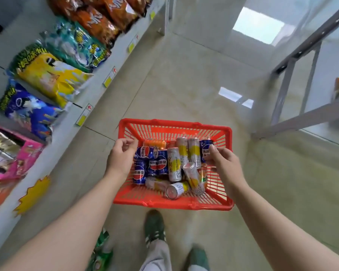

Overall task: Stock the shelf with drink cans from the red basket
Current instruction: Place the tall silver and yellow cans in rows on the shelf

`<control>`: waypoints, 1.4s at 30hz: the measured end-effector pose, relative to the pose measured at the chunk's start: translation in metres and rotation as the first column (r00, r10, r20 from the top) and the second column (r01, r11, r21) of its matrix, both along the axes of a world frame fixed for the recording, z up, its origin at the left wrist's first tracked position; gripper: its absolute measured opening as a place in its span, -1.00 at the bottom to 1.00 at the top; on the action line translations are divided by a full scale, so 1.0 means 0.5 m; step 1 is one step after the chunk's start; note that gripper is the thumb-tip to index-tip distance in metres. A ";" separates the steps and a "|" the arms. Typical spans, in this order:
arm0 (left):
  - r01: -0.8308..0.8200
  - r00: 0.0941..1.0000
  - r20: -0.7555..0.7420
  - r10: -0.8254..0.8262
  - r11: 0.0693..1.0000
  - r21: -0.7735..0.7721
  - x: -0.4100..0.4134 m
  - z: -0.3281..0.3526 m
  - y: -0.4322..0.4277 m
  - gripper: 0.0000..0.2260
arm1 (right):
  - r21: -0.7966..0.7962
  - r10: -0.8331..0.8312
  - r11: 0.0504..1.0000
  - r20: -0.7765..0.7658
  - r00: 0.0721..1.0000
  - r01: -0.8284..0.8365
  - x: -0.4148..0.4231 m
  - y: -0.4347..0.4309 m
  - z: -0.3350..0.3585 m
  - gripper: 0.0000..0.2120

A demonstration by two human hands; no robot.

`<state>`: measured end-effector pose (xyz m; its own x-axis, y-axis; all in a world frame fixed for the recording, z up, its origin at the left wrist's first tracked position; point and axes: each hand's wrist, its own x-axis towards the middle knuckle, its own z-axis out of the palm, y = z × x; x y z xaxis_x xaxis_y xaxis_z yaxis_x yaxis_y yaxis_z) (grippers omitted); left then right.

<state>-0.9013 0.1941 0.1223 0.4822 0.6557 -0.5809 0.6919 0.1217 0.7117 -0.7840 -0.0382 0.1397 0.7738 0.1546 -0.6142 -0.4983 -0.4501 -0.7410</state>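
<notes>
The red basket [219,204] stands on the floor in front of my feet. It holds several drink cans: blue cola cans [159,163] on the left, white-and-yellow cans [174,165] in the middle, and an orange can [155,143] at the back. My left hand [121,157] hovers over the basket's left rim with loosely curled fingers and holds nothing. At the basket's right side, my right hand [223,163] has its thumb and fingers curled round an upright blue can [205,149]. The shelf [98,83] runs along my left.
Snack bags [47,73] in yellow, blue, teal and orange fill the left shelf, with yellow price tags [108,81] on its edge. A grey metal rack [294,114] stands at the right. Tiled floor lies between them. My green shoes [155,225] are just behind the basket.
</notes>
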 end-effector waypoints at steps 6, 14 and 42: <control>0.043 0.993 -0.098 -0.060 0.985 -0.165 0.030 -0.194 -0.066 -0.73 | -0.129 0.075 0.988 -0.094 0.993 -0.087 0.010 -0.055 -0.203 -0.69; 0.005 0.978 -0.192 -0.076 0.938 -0.346 0.067 -0.430 -0.152 -0.52 | -0.133 0.321 0.924 -0.233 0.918 -0.357 -0.003 -0.092 -0.447 -0.73; 0.051 0.979 -0.146 -0.140 0.870 -0.491 0.071 -0.332 -0.091 -0.67 | 0.178 0.262 0.964 -0.481 0.837 -0.200 0.041 -0.076 -0.370 -0.52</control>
